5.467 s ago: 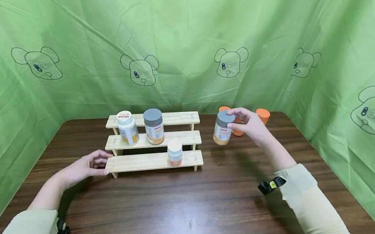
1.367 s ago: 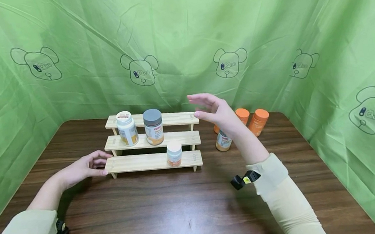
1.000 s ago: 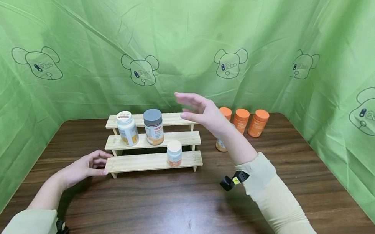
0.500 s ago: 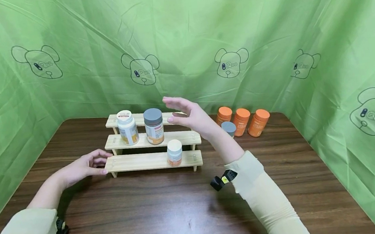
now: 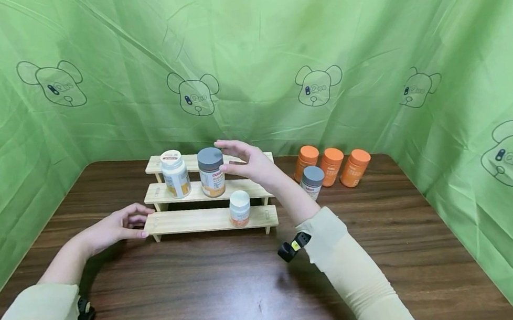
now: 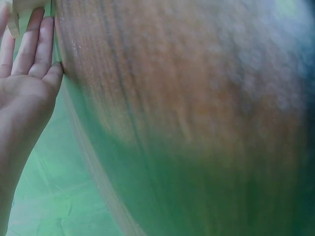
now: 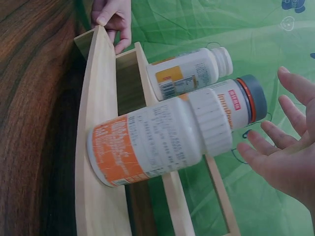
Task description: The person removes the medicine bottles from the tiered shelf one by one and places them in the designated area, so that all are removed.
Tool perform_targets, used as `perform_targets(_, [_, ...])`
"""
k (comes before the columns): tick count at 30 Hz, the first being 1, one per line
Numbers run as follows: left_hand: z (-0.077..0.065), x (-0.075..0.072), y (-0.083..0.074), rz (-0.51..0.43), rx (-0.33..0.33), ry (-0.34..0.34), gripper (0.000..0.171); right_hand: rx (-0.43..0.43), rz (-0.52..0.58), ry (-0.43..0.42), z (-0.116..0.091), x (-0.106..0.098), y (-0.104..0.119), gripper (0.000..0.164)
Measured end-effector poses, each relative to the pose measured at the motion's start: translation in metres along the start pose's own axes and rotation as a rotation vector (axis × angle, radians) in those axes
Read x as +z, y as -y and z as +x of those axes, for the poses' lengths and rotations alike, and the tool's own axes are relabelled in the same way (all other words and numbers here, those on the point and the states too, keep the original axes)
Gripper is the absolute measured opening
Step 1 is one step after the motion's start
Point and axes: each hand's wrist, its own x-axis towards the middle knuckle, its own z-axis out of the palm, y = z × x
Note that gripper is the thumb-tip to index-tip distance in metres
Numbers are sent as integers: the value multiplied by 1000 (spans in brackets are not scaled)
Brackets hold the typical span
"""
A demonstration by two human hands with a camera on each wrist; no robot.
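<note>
Three tiers form the wooden rack (image 5: 187,220) on the table (image 5: 181,295). The gray-capped jar (image 5: 212,178) is upright on the middle tier, just beside the white bottle (image 5: 175,177). The right hand (image 5: 252,163) is at the jar's lid with thumb and fingers apart; the right wrist view shows a gap between them and the lid. The left hand (image 5: 112,232) grips the left end of the front tier between thumb and fingers.

Hazards, as judged from this position:

Tipping: a fingertip that meets the lid off-center could topple the jar, since contact would be high and the tier is narrow. A push leftward could also drive it into the white bottle.

Collision: a low forward pull could strike the small white-capped bottle (image 5: 240,212) on the front tier.

Sweep: the right forearm partly hides the second gray-capped jar (image 5: 313,176); a low outward withdrawal could knock it into the orange bottles (image 5: 332,164) behind.

Rack shift: any tug by the left hand would disturb every bottle on the tiers.
</note>
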Motion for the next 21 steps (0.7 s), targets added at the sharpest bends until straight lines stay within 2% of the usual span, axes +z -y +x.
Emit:
perform_targets(12, [1, 0, 1, 5, -16, 0, 58, 87, -28, -29, 8, 10, -9, 48])
perform_targets(21, [1, 0, 3, 9, -10, -2, 58, 81, 6, -61, 12, 13, -17, 43])
